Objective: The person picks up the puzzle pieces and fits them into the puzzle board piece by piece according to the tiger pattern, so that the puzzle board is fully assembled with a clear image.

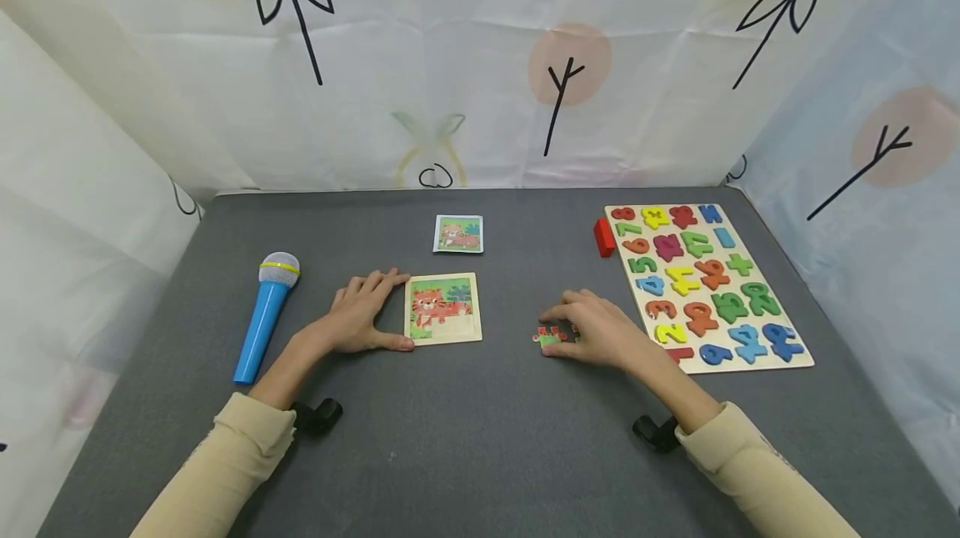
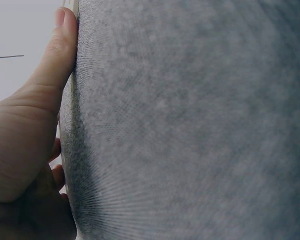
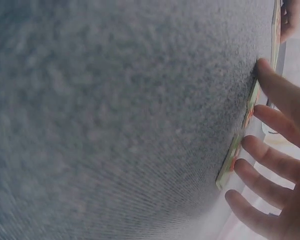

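Observation:
My left hand rests at the left side of a small wooden puzzle board, its fingers at the upper left corner and its thumb along the lower left edge. An orange tiger picture fills most of the board, with bare wood at the lower right. To the right, my right hand curls low over the table, thumb and index finger on either side of a green and red puzzle piece. A second puzzle piece lies under the other fingers in the right wrist view, mostly hidden in the head view.
Behind the board lies a small tiger picture card. A blue toy microphone lies left of my left hand. At the right are a number and letter board and a red block against its left edge.

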`<state>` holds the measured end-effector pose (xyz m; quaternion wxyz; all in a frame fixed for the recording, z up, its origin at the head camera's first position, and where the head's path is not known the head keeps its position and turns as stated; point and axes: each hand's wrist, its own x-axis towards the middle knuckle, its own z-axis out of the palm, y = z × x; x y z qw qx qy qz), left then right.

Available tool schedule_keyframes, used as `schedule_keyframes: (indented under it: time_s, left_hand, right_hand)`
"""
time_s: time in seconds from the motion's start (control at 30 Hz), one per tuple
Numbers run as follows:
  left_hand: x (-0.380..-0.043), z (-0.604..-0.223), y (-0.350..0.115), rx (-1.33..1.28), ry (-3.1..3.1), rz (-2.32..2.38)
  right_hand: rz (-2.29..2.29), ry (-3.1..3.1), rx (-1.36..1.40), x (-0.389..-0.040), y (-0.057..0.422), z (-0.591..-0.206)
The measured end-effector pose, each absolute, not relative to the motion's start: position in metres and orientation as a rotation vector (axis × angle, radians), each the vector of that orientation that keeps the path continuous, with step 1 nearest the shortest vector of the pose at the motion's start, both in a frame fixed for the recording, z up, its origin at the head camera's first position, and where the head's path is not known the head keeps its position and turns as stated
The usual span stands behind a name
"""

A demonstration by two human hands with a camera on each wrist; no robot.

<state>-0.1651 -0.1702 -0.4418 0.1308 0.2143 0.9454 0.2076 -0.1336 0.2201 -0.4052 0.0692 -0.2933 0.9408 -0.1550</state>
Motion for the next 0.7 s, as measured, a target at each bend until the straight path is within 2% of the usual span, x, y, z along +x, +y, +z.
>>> schedule_keyframes:
  time_s: [0.7]
  left_hand:
    - [-0.1651, -0.4420, -0.1707, 0.616, 2.734, 0.611]
  right_hand:
    - [-0.497, 2.804, -0.897, -0.1333, 0.2134, -0.4059]
